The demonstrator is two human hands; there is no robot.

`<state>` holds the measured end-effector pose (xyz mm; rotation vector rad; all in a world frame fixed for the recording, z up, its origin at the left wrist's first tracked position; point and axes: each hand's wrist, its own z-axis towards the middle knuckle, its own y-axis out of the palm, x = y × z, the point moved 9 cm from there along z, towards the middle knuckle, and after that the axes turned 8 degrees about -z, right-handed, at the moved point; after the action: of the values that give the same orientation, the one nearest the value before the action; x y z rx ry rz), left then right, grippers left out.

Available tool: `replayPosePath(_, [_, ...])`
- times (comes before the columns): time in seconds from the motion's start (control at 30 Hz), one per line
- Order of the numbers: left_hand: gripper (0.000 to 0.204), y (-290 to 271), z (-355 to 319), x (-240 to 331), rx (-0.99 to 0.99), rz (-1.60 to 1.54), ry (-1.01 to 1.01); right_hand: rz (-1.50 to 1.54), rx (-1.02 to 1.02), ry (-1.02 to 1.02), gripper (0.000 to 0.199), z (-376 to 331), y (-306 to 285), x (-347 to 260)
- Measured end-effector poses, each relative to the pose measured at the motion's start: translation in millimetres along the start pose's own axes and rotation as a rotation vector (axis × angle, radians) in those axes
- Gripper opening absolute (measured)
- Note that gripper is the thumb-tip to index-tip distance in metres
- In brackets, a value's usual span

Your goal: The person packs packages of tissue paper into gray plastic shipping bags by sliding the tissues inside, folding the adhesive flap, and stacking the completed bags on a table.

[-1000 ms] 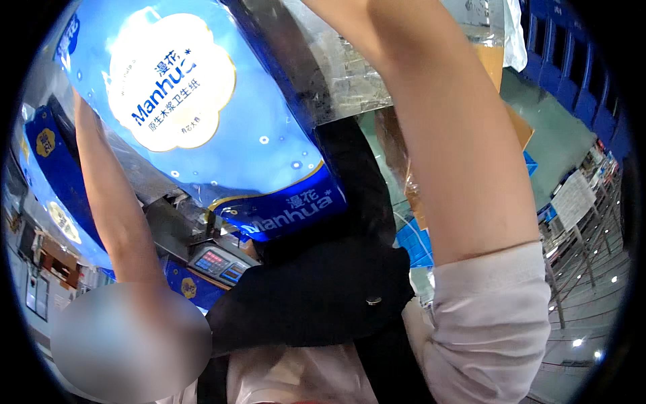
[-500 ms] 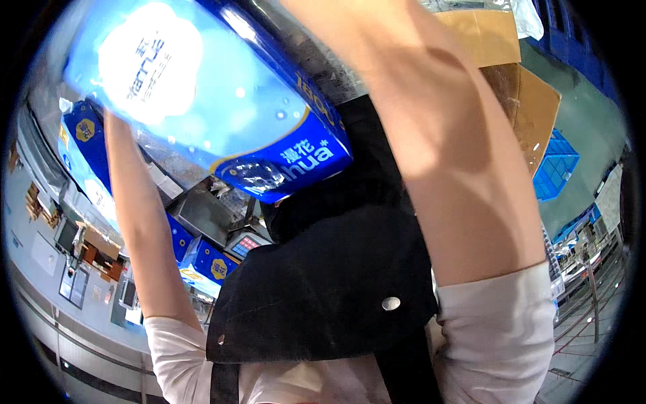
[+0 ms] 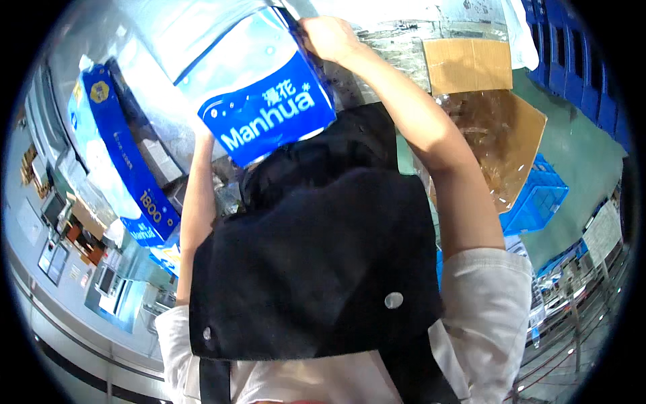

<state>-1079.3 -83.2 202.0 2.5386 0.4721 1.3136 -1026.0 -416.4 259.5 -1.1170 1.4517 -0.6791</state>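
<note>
A large blue and light-blue plastic-wrapped pack [image 3: 269,101], box-shaped with white printing, is tilted in front of my chest above the work surface. At its upper right corner, my right hand [image 3: 330,39] is closed on the wrapper, the fingers partly hidden behind the edge. My left hand [image 3: 195,122] meets the pack's lower left side; glare and the pack hide most of its fingers. Left of my left forearm stands a similar blue pack [image 3: 128,161], touching neither hand.
To the right is an opened cardboard box [image 3: 528,128] with clear plastic in it, one flap [image 3: 469,66] folded out. A blue crate [image 3: 538,195] sits beyond it on the green floor. Blue slatted plastic [image 3: 579,60] lies far right. Clear film [image 3: 397,47] covers the surface behind my right hand.
The pack has moved lower and farther from my head, so it looks smaller. Both arms came down with it, and my right hand has come into view.
</note>
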Motion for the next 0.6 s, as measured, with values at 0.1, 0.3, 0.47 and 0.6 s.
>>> replayPosePath(0.1, [0.037, 11, -14, 17, 0.239, 0.115, 0.097, 0.132, -0.015, 0.068, 0.020, -16, 6, -1])
replayPosePath(0.3, [0.035, 34, 3, 72, 0.141, 1.362, 0.226, 0.114, -0.624, 0.043, 0.036, -140, 31, -3])
replayPosePath(0.47, [0.027, -7, 32, 54, 0.038, 1.228, 0.390, 0.799, -0.675, -0.055, 0.049, -176, 67, -67])
replayPosePath(0.6, [0.024, -7, 33, 45, -0.143, 1.087, 0.246, 1.153, -0.651, -0.256, 0.045, -131, 43, -144])
